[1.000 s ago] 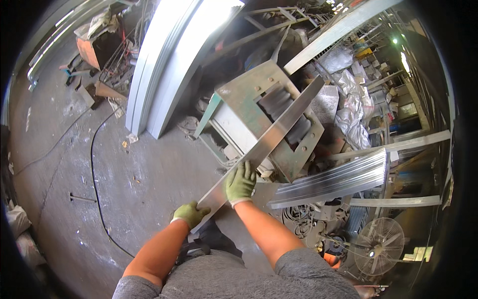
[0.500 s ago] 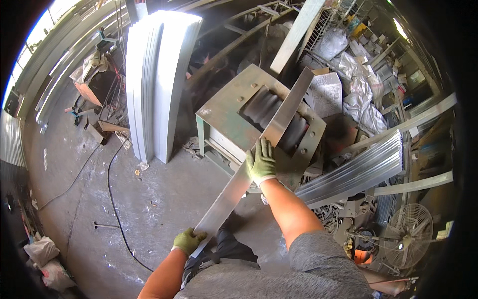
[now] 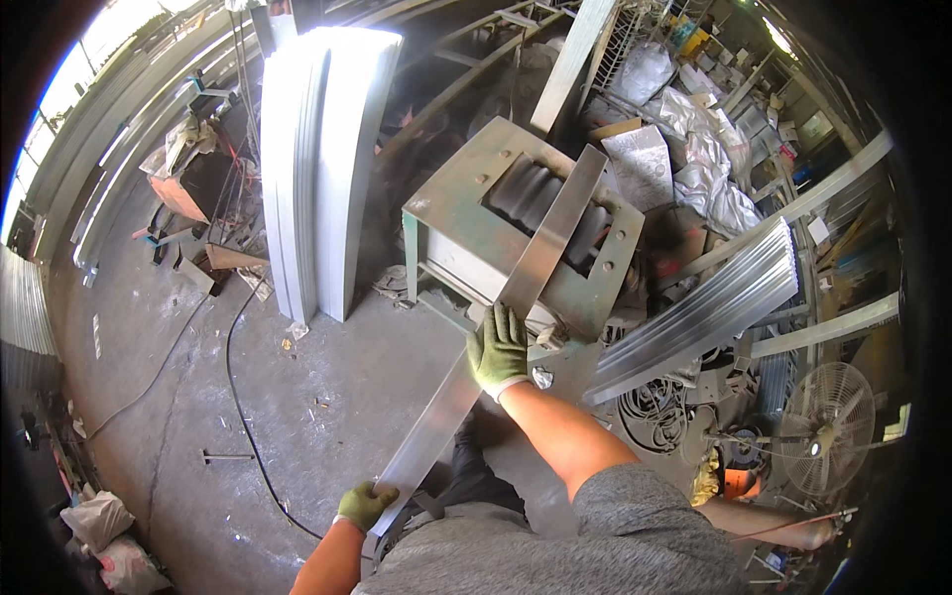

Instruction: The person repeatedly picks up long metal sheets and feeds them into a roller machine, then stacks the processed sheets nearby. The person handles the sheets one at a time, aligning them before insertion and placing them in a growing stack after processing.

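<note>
A mottled grey T-shirt (image 3: 555, 550), dark trousers (image 3: 483, 481) and pale-cuffed green gloves (image 3: 499, 349) are worn.

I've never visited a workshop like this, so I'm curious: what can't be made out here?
All in the head view:
Right hand: palm, hidden by its own back.
Left hand: whether fingers reach beneath the metal strip, which covers them.
Dark ribbed roller section: middle, covered by the metal strip.
Upright metal profiles: surface detail near the top, lost in glare.
</note>
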Action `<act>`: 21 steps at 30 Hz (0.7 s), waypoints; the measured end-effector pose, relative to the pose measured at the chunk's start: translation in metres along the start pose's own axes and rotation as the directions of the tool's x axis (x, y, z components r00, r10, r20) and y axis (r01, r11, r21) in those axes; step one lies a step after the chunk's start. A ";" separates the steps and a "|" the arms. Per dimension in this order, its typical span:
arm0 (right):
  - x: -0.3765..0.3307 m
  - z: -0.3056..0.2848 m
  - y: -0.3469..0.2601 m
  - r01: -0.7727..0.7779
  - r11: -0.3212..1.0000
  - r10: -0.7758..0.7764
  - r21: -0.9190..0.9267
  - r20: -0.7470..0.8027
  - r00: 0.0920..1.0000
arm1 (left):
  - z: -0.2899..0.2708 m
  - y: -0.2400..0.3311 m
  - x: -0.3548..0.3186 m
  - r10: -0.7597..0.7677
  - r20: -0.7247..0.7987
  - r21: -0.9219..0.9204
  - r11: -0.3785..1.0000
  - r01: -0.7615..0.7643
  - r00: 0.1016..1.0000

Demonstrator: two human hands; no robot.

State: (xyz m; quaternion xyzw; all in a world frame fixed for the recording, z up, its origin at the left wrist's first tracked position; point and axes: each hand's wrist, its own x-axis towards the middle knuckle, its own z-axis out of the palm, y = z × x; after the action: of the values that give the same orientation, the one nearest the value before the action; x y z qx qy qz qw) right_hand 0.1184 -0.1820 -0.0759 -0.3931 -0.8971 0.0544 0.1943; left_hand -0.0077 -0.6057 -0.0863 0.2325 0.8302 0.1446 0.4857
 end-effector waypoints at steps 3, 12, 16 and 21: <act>-0.039 0.001 -0.037 -0.012 1.000 0.013 -0.017 0.031 0.999 | 0.003 -0.053 -0.021 0.014 0.008 -0.046 0.999 -0.013 1.000; -0.148 -0.008 -0.123 0.050 0.994 -0.067 0.093 0.187 0.980 | 0.013 -0.204 -0.080 0.010 -0.057 -0.037 0.999 -0.013 0.998; -0.147 -0.011 -0.115 0.070 0.983 -0.108 0.168 0.230 0.967 | 0.014 -0.219 -0.072 -0.067 -0.004 -0.078 0.995 0.066 0.998; -0.104 -0.007 -0.064 -0.103 0.942 0.126 0.320 -0.052 0.991 | 0.011 -0.118 -0.016 -0.022 -0.031 -0.147 0.989 0.017 0.999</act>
State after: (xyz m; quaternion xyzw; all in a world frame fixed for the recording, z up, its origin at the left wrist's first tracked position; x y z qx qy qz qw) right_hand 0.1417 -0.3013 -0.0849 -0.4099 -0.8448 0.1947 0.2836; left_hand -0.0204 -0.7142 -0.1345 0.1859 0.8273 0.2041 0.4892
